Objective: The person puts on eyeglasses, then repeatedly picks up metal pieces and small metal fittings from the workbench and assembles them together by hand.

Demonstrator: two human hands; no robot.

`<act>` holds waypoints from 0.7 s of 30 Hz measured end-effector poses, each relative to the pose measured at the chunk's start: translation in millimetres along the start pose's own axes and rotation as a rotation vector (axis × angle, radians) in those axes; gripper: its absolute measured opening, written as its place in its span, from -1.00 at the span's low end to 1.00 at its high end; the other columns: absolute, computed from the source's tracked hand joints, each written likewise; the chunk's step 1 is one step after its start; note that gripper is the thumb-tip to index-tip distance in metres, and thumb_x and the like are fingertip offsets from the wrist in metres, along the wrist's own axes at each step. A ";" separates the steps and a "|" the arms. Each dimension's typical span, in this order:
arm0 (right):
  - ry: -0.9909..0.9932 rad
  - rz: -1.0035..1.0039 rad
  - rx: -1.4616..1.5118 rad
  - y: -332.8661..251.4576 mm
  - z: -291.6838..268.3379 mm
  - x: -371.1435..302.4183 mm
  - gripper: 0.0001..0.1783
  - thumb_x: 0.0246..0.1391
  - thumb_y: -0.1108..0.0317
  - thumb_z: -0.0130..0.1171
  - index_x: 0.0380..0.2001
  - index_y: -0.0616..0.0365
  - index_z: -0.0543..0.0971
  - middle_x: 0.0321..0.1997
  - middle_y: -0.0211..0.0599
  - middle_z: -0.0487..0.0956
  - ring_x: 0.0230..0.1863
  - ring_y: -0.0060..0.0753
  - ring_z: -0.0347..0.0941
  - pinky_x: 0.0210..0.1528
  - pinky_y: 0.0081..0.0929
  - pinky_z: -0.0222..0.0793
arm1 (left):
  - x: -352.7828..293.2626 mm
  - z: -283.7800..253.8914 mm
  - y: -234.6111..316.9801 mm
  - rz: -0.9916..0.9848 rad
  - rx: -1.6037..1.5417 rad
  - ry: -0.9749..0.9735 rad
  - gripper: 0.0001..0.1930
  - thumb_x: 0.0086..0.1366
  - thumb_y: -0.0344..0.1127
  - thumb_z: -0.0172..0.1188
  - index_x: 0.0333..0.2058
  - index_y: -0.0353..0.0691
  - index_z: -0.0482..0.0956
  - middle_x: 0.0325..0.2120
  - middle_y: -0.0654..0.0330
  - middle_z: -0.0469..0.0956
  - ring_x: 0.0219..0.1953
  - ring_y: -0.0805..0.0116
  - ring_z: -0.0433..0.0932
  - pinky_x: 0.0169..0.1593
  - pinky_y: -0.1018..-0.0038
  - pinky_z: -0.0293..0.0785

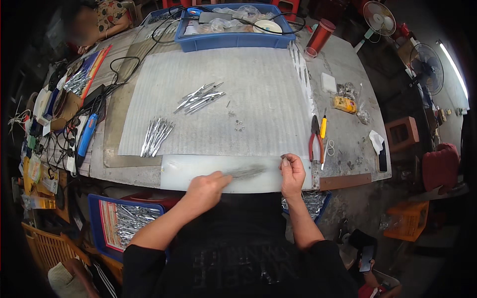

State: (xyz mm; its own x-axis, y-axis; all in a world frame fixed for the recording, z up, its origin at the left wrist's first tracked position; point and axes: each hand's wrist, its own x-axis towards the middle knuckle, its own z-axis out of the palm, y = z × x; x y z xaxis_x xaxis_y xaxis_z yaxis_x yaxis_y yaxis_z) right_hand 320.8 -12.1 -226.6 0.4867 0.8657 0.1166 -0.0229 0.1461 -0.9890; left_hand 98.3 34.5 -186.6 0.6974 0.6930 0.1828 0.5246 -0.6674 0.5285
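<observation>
My left hand (204,190) is closed at the near edge of a pale smooth board (184,169), its fingertips by a dark grey smudge (248,172) there. Whether anything is in those fingers is hidden. Above the board's right part, my right hand (292,175) pinches a tiny dark piece, too small to name. Beyond the board, on a white foam sheet (164,79), lie two groups of slender silver metal pieces: a fanned bundle (157,136) at the left and a looser pile (200,98) farther off. Several tiny metal bits (239,125) lie right of them.
Red-handled pliers (316,139), a yellow screwdriver (324,125) and small scissors (330,147) lie right of the sheet. A blue tub (233,42) stands at the far edge. Cables and a blue tool (87,134) crowd the left. Another person's arm (115,29) rests far left.
</observation>
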 end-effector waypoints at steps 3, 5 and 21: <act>-0.004 0.022 -0.019 -2.7 -0.1 -0.6 -0.86 0.04 0.47 -0.07 -0.32 0.30 0.38 -0.51 -0.49 0.35 -0.49 -0.75 0.20 -0.43 -0.79 0.15 | 20.0 20.7 14.4 0.091 -0.044 0.025 -0.72 -0.14 -0.57 -0.02 -0.36 -0.24 0.48 -0.57 0.15 0.40 -0.59 0.15 0.45 -0.54 0.33 0.40; 0.013 0.017 0.019 -1.9 0.5 -1.7 -0.86 0.04 0.47 -0.07 -0.31 0.30 0.37 -0.50 -0.48 0.35 -0.48 -0.74 0.20 -0.42 -0.79 0.15 | 24.0 25.3 18.5 0.129 -0.060 0.042 -0.73 -0.14 -0.57 -0.02 -0.37 -0.25 0.48 -0.57 0.14 0.40 -0.58 0.15 0.45 -0.54 0.33 0.40; -0.027 -0.004 0.006 2.2 -3.0 0.3 -0.87 0.05 0.46 -0.09 -0.31 0.28 0.36 -0.54 -0.48 0.33 -0.51 -0.75 0.17 -0.45 -0.80 0.11 | 14.6 19.7 10.7 0.040 -0.024 0.001 -0.72 -0.10 -0.53 0.00 -0.34 -0.16 0.50 -0.58 0.17 0.40 -0.57 0.16 0.46 -0.54 0.34 0.39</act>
State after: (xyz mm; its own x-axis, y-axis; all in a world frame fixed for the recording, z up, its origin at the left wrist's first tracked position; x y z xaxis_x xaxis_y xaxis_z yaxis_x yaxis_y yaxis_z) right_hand 323.4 -12.9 -229.0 0.4630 0.8778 0.1227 -0.0266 0.1522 -0.9880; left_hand 123.8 32.2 -194.6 0.7173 0.6659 0.2052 0.4841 -0.6881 0.5405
